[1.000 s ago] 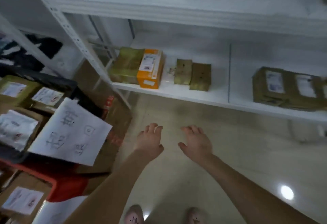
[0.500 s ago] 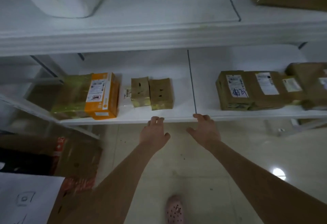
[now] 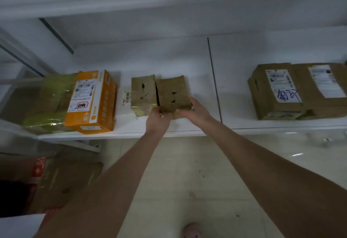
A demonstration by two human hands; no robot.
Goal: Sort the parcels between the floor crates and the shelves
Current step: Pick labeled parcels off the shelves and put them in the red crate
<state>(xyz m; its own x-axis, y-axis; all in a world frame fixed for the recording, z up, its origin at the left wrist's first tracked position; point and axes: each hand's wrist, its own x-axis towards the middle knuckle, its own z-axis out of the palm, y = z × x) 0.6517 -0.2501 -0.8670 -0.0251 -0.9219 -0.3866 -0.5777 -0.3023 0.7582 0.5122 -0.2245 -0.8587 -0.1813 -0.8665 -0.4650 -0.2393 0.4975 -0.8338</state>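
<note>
Both hands have reached the shelf (image 3: 234, 91): left hand (image 3: 158, 120) and right hand (image 3: 196, 111) now clamp their grip on the small brown parcel (image 3: 172, 93), right of the orange box (image 3: 93, 100). Lift-off looks next.

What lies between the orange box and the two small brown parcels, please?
A small white packet with a barcode label, shown in the head view.

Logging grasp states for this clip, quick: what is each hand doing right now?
Left hand: grips the front left corner of the small brown tape-wrapped parcel, the right one of two.
Right hand: holds the same parcel's front right corner.
</note>
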